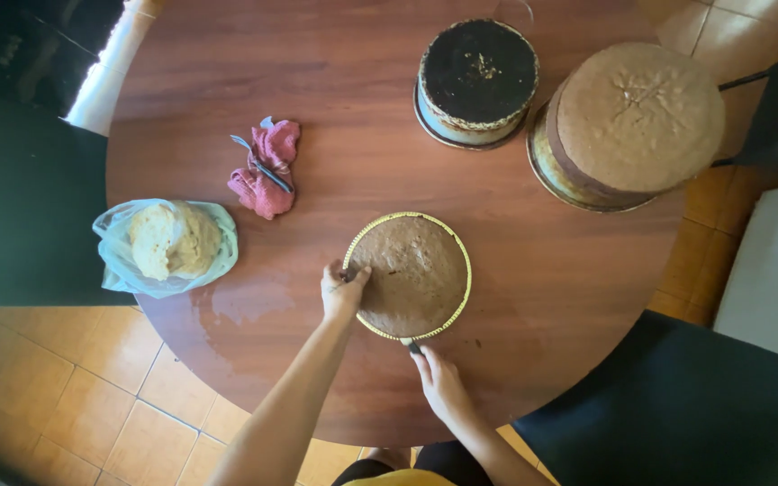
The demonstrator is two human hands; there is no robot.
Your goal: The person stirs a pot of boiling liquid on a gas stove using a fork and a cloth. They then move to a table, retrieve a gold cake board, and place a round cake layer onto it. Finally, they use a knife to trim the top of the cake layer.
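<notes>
So the person was standing at a round wooden desk [362, 180] with a flat brown cake layer [410, 274] sitting on a gold-rimmed cake board [464, 297] right at the near edge, in front of them. The left hand [342, 292] was resting on the left rim of the cake, fingers [359, 277] curled together and pressing down on the top edge. The right hand [443, 382] was just below the board, fingers closed around the dark handle of a knife [410, 345], with the blade end going in at the bottom edge of the cake; most of the blade was hidden, so I couldn't tell how far in it went.

Farther back on the desk there was a tall cake with a dark top [478, 76] and, just beside it on the right, a bigger tan sponge cake [637, 117] on its own board, hanging slightly past the desk edge. Off to the left sat a clear plastic bag [119, 256] holding pale cake scraps, and near it a crumpled pink cloth [267, 171] with a small utensil [258, 162] lying across it. Orange floor tiles [65, 396] showed underneath.
</notes>
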